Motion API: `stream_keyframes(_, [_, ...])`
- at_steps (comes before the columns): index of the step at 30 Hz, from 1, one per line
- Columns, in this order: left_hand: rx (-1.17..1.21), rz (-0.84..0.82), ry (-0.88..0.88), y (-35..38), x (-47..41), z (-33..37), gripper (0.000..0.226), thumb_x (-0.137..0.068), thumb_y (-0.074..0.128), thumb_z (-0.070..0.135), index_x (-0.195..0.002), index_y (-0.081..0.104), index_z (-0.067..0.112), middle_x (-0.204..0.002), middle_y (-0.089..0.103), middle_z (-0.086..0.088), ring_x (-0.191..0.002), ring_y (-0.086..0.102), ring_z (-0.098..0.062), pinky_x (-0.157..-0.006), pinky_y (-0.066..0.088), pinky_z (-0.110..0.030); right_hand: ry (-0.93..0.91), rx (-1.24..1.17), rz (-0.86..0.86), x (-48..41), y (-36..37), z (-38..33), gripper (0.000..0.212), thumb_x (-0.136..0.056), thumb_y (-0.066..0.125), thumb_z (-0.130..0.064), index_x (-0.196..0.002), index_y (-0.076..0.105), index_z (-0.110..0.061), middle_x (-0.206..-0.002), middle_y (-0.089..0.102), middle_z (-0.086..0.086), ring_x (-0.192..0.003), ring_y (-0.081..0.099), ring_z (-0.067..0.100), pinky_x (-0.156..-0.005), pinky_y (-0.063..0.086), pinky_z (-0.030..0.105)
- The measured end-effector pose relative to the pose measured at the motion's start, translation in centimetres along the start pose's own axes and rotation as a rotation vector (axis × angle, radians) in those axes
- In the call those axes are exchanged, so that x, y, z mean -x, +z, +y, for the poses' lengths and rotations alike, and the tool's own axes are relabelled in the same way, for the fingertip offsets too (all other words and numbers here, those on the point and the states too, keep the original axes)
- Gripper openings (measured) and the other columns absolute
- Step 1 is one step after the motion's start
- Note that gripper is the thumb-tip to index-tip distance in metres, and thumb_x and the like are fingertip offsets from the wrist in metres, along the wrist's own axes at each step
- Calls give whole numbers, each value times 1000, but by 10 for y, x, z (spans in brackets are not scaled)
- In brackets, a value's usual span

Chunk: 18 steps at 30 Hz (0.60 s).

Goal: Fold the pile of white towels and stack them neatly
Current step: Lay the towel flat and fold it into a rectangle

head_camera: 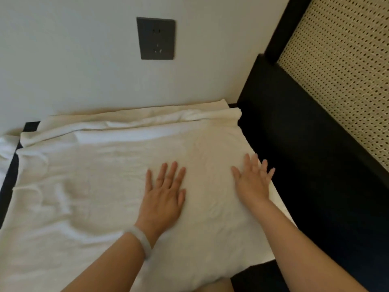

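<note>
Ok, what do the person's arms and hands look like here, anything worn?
No sleeves show: the left forearm and right forearm are bare. The left hand and right hand are ungloved. A smooth, pale whitish bangle circles the left wrist; nothing is worn on the right wrist.

Under the left hand point(164, 192) and right hand point(252, 182), the white cloth towel point(94, 186): soft nap, matt, creased to the left of the left hand, smoother between the hands. Pale rounded bangle point(141, 239) on the left wrist: smooth, milky, slight gloss; material cannot be told. Black flat furniture surface point(305, 165) just right of the right hand: smooth, dull, looks like painted wood. Beige woven cane panel point(341, 70) beyond it: open weave, rough, matt. Dark grey square socket plate point(155, 37) beyond the hands: smooth, matt, plastic-looking. Off-white wall point(63, 60) around it: smooth, matt paint.
</note>
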<state>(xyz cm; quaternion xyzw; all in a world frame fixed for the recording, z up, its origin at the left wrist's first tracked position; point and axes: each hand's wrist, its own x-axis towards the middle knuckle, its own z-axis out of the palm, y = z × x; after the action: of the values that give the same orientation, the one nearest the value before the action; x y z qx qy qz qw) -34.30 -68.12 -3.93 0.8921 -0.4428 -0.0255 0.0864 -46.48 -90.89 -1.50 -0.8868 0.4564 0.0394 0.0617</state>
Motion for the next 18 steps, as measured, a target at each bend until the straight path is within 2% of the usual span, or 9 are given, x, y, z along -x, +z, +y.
stream_keyframes(4, [5,14,5,0,0,-1,59,-98,27,45,-153,34,26,-160,30,-2,-149,25,-26,-117,13,-58,-450,-17,-20,30,12,-16,72,-94,9,-63,-159,3,-32,-164,-8,-9,-153,-9,20,-120,-14,46])
stream_keyframes(5, [6,9,5,1,0,-1,59,-98,27,45,-154,33,26,-160,29,-2,-149,24,-26,-117,13,-58,-437,0,-11,29,14,-6,75,-91,5,-64,-159,4,-31,-165,-5,-7,-154,-6,18,-122,-12,44])
stream_keyframes(6, [8,10,3,1,0,-1,59,-98,27,45,-154,32,26,-161,28,-1,-149,23,-26,-117,12,-58,-342,11,8,23,16,8,77,-91,2,-64,-159,4,-29,-166,-3,-4,-154,-6,17,-122,-10,43])
stream_keyframes(8, [11,9,-2,0,1,1,59,-98,27,45,-154,32,26,-161,28,-1,-149,23,-26,-117,12,-58,-75,19,-1,11,8,24,72,-98,7,-60,-160,1,-22,-167,-3,3,-153,-8,20,-123,-7,47])
stream_keyframes(9, [8,8,-1,-1,0,2,59,-98,27,45,-154,32,26,-161,28,-2,-149,23,-26,-116,12,-58,-23,18,-7,8,4,19,70,-102,12,-56,-160,2,-17,-167,-1,7,-154,-6,23,-123,-6,48])
stream_keyframes(10, [3,8,-3,-1,0,1,59,-98,26,45,-154,32,26,-161,28,-2,-149,23,-27,-116,12,-58,-62,-11,34,10,4,2,68,-104,18,-50,-159,8,-12,-167,4,11,-154,-2,26,-123,-5,48])
stream_keyframes(12, [-14,11,-6,0,0,1,59,-98,26,43,-154,33,24,-160,29,-3,-149,23,-27,-115,12,-58,-331,-124,131,28,10,-51,64,-101,26,-40,-153,30,-3,-160,27,17,-150,21,31,-123,2,43])
stream_keyframes(14, [-33,18,8,-1,0,2,58,-98,27,39,-152,36,19,-159,32,-5,-148,26,-29,-114,14,-58,-571,-148,144,52,27,-95,60,-96,32,-34,-144,47,-1,-150,46,17,-141,41,30,-119,12,39])
stream_keyframes(18, [-5,11,4,-3,7,-11,56,-99,27,35,-151,39,17,-158,34,-4,-146,30,-27,-113,17,-55,-573,-120,133,61,39,-108,58,-100,28,-33,-146,45,-3,-154,42,12,-144,38,24,-116,15,40])
